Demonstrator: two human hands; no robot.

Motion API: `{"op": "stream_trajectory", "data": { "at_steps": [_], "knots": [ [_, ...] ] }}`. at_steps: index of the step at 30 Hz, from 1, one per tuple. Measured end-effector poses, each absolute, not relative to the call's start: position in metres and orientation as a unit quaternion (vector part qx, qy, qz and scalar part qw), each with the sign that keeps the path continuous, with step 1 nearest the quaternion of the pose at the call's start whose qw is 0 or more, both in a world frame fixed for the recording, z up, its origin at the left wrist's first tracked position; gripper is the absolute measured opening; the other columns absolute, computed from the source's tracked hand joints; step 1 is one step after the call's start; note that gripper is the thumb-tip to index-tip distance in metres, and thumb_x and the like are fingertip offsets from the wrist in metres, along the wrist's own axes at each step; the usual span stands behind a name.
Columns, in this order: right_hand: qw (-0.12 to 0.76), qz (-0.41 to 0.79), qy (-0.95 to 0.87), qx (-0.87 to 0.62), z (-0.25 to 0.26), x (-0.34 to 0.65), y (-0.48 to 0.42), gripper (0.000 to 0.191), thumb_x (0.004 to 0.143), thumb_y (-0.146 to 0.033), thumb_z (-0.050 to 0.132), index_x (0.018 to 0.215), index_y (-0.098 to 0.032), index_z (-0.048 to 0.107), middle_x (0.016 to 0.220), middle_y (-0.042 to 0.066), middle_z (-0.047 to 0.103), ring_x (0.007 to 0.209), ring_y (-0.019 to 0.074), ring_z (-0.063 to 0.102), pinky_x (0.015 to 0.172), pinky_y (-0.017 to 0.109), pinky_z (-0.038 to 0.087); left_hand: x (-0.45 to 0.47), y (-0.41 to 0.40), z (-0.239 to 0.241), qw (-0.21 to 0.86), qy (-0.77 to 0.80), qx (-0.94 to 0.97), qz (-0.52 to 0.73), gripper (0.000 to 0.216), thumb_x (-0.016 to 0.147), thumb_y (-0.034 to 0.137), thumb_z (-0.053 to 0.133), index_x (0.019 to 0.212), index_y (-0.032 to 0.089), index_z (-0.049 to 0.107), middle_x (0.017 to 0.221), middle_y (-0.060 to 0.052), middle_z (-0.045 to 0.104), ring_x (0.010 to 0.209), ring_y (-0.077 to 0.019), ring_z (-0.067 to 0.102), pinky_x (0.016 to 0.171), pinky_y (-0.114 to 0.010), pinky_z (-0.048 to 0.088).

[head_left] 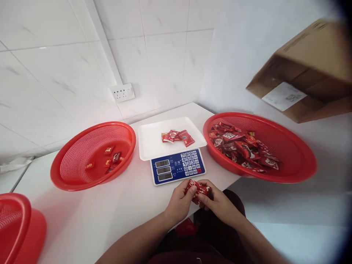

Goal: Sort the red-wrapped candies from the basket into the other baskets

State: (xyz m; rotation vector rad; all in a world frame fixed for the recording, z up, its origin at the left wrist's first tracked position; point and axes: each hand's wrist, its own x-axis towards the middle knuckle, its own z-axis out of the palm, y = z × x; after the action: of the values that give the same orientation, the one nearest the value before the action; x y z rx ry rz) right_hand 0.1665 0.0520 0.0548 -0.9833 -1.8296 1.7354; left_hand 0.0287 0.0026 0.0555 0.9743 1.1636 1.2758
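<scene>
My left hand (180,201) and my right hand (217,203) meet at the table's front edge, fingers closed together on red candy packets (197,189). Just beyond them stands a digital scale (177,167) with a blue keypad panel and a white weighing tray (150,143). A few red packets (178,137) lie on that tray. To the right, a wide red mesh basket (291,146) holds a heap of many red packets (242,146). To the left, another red mesh basket (79,161) holds several packets (111,159).
More red baskets (16,227) are stacked at the lower left corner. A cardboard box (310,73) sits at the upper right. A wall socket (122,92) is on the tiled wall behind. The white table (110,216) ends near my hands.
</scene>
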Motion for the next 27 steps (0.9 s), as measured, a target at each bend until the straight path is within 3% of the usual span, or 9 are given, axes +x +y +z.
{"op": "stream_trajectory", "data": {
  "at_steps": [3, 8, 15, 21, 24, 27],
  "knots": [
    [0.240, 0.648, -0.644, -0.330, 0.055, 0.165, 0.049, 0.028, 0.083, -0.049, 0.050, 0.082, -0.021, 0.047, 0.069, -0.002, 0.056, 0.055, 0.0117, 0.052, 0.051, 0.025, 0.041, 0.028, -0.002, 0.063, 0.513, 0.498, 0.442, 0.542, 0.029, 0.085, 0.043, 0.048, 0.080, 0.016, 0.055, 0.066, 0.001, 0.052, 0.060, -0.0116, 0.051, 0.061, -0.024, 0.043],
    [0.259, 0.640, -0.644, -0.331, 0.065, 0.163, 0.050, 0.034, 0.079, -0.053, 0.054, 0.073, -0.021, 0.046, 0.065, -0.003, 0.052, 0.051, 0.0099, 0.047, 0.050, 0.024, 0.040, 0.023, -0.004, 0.078, 0.501, 0.508, 0.481, 0.509, 0.021, 0.086, 0.035, 0.048, 0.083, 0.016, 0.058, 0.072, -0.001, 0.058, 0.067, -0.0137, 0.055, 0.065, -0.025, 0.044],
    [0.259, 0.654, -0.629, -0.332, 0.060, 0.161, 0.058, 0.041, 0.080, -0.056, 0.049, 0.103, -0.022, 0.050, 0.072, -0.001, 0.056, 0.056, 0.0126, 0.054, 0.049, 0.025, 0.041, -0.022, 0.022, 0.110, 0.298, 0.591, 0.570, 0.487, 0.016, 0.084, 0.030, 0.050, 0.087, 0.019, 0.061, 0.083, -0.002, 0.065, 0.078, -0.0166, 0.058, 0.071, -0.026, 0.044],
    [0.244, 0.645, -0.625, -0.364, 0.047, 0.161, 0.059, 0.045, 0.077, -0.056, 0.053, 0.104, -0.021, 0.050, 0.071, -0.001, 0.055, 0.059, 0.0136, 0.054, 0.050, 0.026, 0.042, -0.068, 0.070, 0.127, 0.143, 0.690, 0.578, 0.412, 0.018, 0.086, 0.030, 0.045, 0.093, 0.019, 0.057, 0.078, -0.001, 0.064, 0.072, -0.0155, 0.059, 0.065, -0.025, 0.045],
    [0.231, 0.642, -0.633, -0.367, 0.044, 0.163, 0.058, 0.045, 0.077, -0.056, 0.052, 0.104, -0.021, 0.049, 0.072, -0.001, 0.054, 0.062, 0.0144, 0.053, 0.051, 0.027, 0.043, -0.075, 0.088, 0.124, 0.103, 0.709, 0.592, 0.369, 0.028, 0.080, 0.025, 0.054, 0.107, 0.019, 0.054, 0.098, -0.007, 0.064, 0.093, -0.0226, 0.057, 0.081, -0.035, 0.044],
    [0.223, 0.638, -0.638, -0.370, 0.042, 0.168, 0.058, 0.043, 0.078, -0.055, 0.051, 0.104, -0.021, 0.048, 0.073, 0.000, 0.053, 0.064, 0.0149, 0.053, 0.053, 0.028, 0.044, -0.073, 0.100, 0.120, 0.039, 0.696, 0.642, 0.321, 0.053, 0.077, 0.029, 0.059, 0.127, 0.018, 0.042, 0.132, -0.013, 0.045, 0.125, -0.0292, 0.034, 0.101, -0.043, 0.029]
  ]
}}
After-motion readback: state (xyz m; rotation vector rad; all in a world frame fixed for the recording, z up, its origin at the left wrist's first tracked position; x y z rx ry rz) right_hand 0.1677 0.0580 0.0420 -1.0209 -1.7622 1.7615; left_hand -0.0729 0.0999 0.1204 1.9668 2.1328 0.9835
